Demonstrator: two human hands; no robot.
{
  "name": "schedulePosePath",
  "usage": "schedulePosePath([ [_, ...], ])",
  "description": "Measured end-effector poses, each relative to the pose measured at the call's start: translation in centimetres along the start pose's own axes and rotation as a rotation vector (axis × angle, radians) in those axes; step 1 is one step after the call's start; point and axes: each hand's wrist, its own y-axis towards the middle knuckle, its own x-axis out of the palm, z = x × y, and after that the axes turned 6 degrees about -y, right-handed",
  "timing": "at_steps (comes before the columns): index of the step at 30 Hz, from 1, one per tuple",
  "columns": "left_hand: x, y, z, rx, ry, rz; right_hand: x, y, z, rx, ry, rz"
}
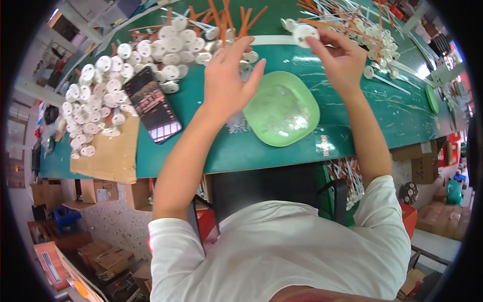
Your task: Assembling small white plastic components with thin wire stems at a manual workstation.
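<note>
My right hand is closed in a pinch on a round white disc with a dark mark in its middle, held above the far part of the table. My left hand has its thumb well apart from its fingers, which reach towards the orange strips; nothing shows in its grasp, though its fingertips partly overlap the pile. Between my hands stands a light green plastic bowl with small clear pieces in it. A heap of white discs lies to the left of my left hand.
A phone with its screen lit lies beside the heap, near a flat piece of cardboard. More discs with orange and white strips lie at the far right of the green table. Cardboard boxes stand below its edge.
</note>
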Motion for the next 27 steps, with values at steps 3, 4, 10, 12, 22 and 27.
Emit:
schedulePosePath([
  [3, 0.2, -0.2, 2.9, -0.177, -0.297, -0.073, 1.0, -1.7, -2.5, -0.214, -0.023, -0.154],
  [4, 0.9, -0.3, 2.6, -0.159, -0.398, -0.078, 1.2, -2.0, -3.0, -0.208, -0.032, -0.156],
  [10, 0.7, -0.8, 3.6, -0.148, -0.411, -0.167, 0.6, -2.7, -3.8, -0.282, 0.0, -0.302],
  [12, 0.7, -0.8, 3.6, -0.108, -0.297, -0.096, 1.0, -2.6, -3.9, -0.299, 0.03, -0.323],
  [22, -1.0, 0.2, 3.1, -0.061, -0.136, -0.366, 1.5, -2.8, -4.1, -0.505, -0.137, -0.296],
  [27, -0.9, 0.0, 3.2, -0.273, -0.506, -0.4, 2.3, -3.9, -4.3, -0.534, -0.039, -0.191],
])
